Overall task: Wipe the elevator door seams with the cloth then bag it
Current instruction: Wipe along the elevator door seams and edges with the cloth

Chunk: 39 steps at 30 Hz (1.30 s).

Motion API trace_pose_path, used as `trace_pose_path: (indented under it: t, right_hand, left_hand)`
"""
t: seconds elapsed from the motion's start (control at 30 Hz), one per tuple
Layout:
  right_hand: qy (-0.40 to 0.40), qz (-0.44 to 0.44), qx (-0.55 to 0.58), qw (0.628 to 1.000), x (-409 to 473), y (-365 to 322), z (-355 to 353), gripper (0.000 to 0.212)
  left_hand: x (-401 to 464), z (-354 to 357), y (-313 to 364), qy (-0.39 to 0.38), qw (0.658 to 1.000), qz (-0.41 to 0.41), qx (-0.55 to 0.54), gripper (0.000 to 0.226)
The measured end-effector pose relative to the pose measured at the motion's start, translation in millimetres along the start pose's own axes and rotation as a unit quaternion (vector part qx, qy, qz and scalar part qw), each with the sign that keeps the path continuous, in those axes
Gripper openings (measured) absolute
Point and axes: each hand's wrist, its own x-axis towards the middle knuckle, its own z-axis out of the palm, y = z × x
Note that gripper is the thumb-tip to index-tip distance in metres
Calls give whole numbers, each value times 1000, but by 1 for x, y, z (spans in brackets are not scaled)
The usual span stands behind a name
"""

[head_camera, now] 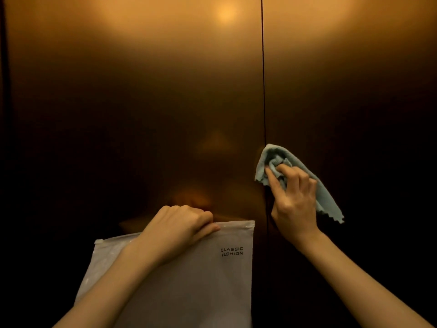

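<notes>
bag (201, 280) bottom cut off, seam (263, 67) behind cloth (272, 155)

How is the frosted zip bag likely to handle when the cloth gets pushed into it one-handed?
Probably floppy: the bag hangs flat from the left hand, whose grip pinches only its top edge. It looks thin and light, apparently empty. The smooth plastic may be slippery, and the mouth seems closed, so the cloth in the right hand likely needs both hands.
</notes>
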Motion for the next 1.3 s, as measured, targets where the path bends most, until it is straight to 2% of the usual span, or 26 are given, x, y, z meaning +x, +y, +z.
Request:
trace_pose_path:
  t: [0.17,0.53,0.67,0.87,1.07,1.3]
  right_hand:
    - [-11,7,14,1000,-38,-11,-6,36]
    - [-60,27,35,997,-124,-28,-14,32]
    - [-64,63,39,995,-142,-36,-17,36]
    - [-107,69,63,990,-181,-47,-29,32]
    - [-162,111,76,978,-225,-66,-46,39]
    - [-219,103,121,963,-244,-64,-62,31]
  left_hand:
    - [-14,17,8,-41,999,2,-25,55]
    - [-37,44,25,-43,998,45,-26,40]
    - [-58,59,34,-50,997,59,-1,37]
    - [-82,67,42,-84,994,30,-60,41]
    - [-97,73,57,-110,991,6,-75,45]
    - [-128,83,90,-205,974,-44,-90,47]
